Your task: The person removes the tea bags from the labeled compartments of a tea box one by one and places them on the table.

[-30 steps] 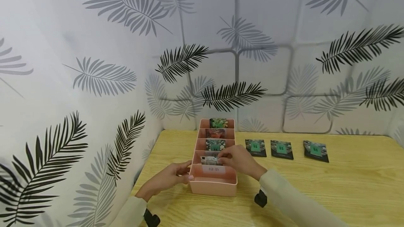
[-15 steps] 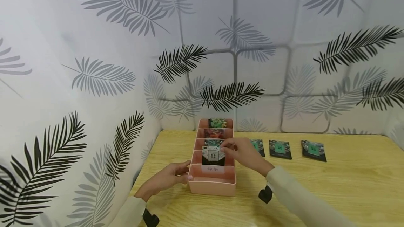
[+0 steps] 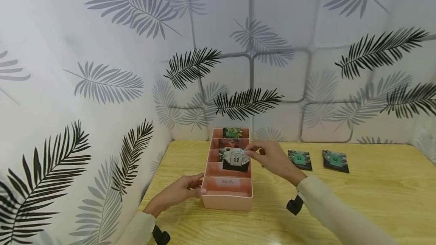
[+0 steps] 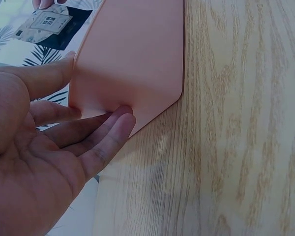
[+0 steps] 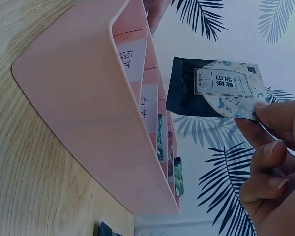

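My left hand (image 3: 182, 191) grips the near left corner of a pink divided box (image 3: 227, 202), thumb at the front rim and fingers against the side. Pinched in my right hand (image 3: 272, 158) is a tea sachet (image 5: 221, 88), white and floral on one half, dark on the other, with a white label. It hangs above the box, in front of the middle slots. Farther slots hold a red sachet (image 3: 229, 143), a green sachet (image 3: 233, 132), and one mostly hidden behind the held sachet. The front slot has a handwritten paper label (image 3: 229, 182).
Two dark sachets with green labels, a nearer sachet (image 3: 299, 159) and a farther sachet (image 3: 335, 160), lie on the wooden table (image 3: 374, 199) right of the box. My right hand mostly covers another. A leaf-patterned wall (image 3: 279, 116) stands behind the table.
My right hand has lifted the white-and-dark sachet out of the second slot from the front, moving it up and slightly right. The left hand keeps its place on the box.
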{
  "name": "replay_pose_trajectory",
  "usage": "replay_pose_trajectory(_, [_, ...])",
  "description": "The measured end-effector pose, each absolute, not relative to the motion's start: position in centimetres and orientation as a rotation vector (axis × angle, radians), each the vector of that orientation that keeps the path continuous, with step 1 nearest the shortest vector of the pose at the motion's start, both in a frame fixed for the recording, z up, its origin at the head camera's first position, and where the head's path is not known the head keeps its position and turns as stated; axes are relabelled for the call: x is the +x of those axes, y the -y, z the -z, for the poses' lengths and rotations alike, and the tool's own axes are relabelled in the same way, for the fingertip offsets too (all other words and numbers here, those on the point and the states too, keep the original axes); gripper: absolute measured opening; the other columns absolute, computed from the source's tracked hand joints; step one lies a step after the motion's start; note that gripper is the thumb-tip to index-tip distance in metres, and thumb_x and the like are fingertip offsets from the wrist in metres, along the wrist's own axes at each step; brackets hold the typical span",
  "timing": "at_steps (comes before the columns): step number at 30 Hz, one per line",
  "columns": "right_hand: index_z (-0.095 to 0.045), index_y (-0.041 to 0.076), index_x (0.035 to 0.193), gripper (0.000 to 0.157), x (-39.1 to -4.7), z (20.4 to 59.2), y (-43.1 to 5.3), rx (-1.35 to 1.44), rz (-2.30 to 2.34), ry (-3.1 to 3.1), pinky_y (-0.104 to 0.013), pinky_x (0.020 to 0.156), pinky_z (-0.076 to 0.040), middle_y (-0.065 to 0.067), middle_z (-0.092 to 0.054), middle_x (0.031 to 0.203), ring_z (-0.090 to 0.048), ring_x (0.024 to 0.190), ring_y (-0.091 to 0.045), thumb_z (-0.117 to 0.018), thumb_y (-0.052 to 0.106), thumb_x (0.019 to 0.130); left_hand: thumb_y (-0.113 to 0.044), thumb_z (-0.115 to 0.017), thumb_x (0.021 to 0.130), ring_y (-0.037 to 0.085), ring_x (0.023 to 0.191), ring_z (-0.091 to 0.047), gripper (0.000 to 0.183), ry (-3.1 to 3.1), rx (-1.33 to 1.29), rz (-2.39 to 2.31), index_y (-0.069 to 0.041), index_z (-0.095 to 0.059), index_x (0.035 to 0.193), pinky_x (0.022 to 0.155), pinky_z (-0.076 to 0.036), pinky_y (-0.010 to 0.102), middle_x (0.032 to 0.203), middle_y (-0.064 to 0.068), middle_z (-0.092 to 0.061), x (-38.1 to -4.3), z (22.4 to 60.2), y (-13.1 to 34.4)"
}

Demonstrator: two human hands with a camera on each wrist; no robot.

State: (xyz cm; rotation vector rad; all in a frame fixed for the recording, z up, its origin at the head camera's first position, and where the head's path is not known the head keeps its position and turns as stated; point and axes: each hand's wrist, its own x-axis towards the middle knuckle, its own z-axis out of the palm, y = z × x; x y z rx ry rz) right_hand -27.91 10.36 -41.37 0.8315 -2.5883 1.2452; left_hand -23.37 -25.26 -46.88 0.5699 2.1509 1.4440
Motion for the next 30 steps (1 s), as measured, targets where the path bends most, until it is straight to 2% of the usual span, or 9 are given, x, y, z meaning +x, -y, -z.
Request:
replay_pose_trajectory(4, [-0.077,0.026,0.113,0.019,-27.8,41.1,-11.0,0.813,-1.249,2.595,-0.031,0.049,-0.04,0.007,-0.063,0.069,-0.043,0.049,-0.013,-0.066,0.037,0.102,-0.028,-0.062,0.105,0.03,0.132,-0.057,0.071,-2.155,0.553,-1.45,-0.009,-0.026,0.164,0.099,-0.053,0.049,0.153,0.017,-0.05,-23.4,46.9,25.3])
replay_pose_trajectory(8, [-0.077,0.025,0.113,0.017,-27.6,41.1,-11.6,0.812,-1.26,2.568,-0.031,0.051,-0.039,0.011,-0.067,0.082,-0.041,0.052,-0.012,-0.067,0.034,0.103,-0.028,-0.063,0.105,0.031,0.133,-0.056,0.072,-2.149,0.538,-1.459,-0.007,-0.026,0.163,0.1,-0.052,0.049,0.153,0.018,-0.05,-23.3,46.9,25.4])
replay_pose_trajectory(15, [-0.076,0.021,0.112,0.016,-27.3,41.1,-12.9,0.803,-1.266,2.558,-0.031,0.055,-0.041,0.006,-0.072,0.095,-0.047,0.059,-0.013,-0.067,0.03,0.102,-0.026,-0.063,0.105,0.033,0.134,-0.055,0.073,-2.151,0.512,-1.458,-0.004,-0.025,0.163,0.102,-0.051,0.05,0.151,0.022,-0.05,-23.0,46.5,25.3])
replay_pose_trajectory(20, [-0.076,0.02,0.112,0.015,-27.2,41.5,-14.0,0.805,-1.261,2.547,-0.031,0.054,-0.042,0.005,-0.072,0.093,-0.047,0.057,-0.012,-0.067,0.028,0.103,-0.026,-0.063,0.105,0.033,0.133,-0.054,0.072,-2.151,0.509,-1.455,-0.004,-0.025,0.163,0.102,-0.051,0.05,0.149,0.021,-0.053,-23.0,46.5,25.3])
replay_pose_trajectory(22, [-0.076,0.021,0.112,0.015,-27.2,41.7,-14.5,0.794,-1.27,2.551,-0.031,0.056,-0.045,0.005,-0.072,0.097,-0.054,0.061,-0.012,-0.067,0.029,0.103,-0.026,-0.063,0.105,0.033,0.133,-0.055,0.072,-2.151,0.512,-1.456,-0.004,-0.025,0.163,0.102,-0.051,0.05,0.149,0.02,-0.053,-23.1,46.5,25.3])
replay_pose_trajectory(26, [-0.075,0.019,0.114,0.018,-27.0,42.2,-15.6,0.759,-1.305,2.562,-0.032,0.064,-0.052,0.004,-0.073,0.106,-0.067,0.08,-0.019,-0.067,0.03,0.103,-0.025,-0.063,0.105,0.034,0.135,-0.054,0.072,-2.141,0.532,-1.467,-0.005,-0.025,0.163,0.101,-0.051,0.05,0.152,0.02,-0.05,-23.1,46.6,25.2])
replay_pose_trajectory(30, [-0.075,0.019,0.115,0.02,-26.9,42.8,-16.6,0.71,-1.334,2.582,-0.033,0.068,-0.054,0.003,-0.072,0.107,-0.068,0.087,-0.02,-0.066,0.032,0.103,-0.024,-0.062,0.106,0.035,0.135,-0.053,0.072,-2.132,0.55,-1.476,-0.005,-0.025,0.163,0.1,-0.051,0.051,0.153,0.02,-0.049,-23.1,46.6,25.2])
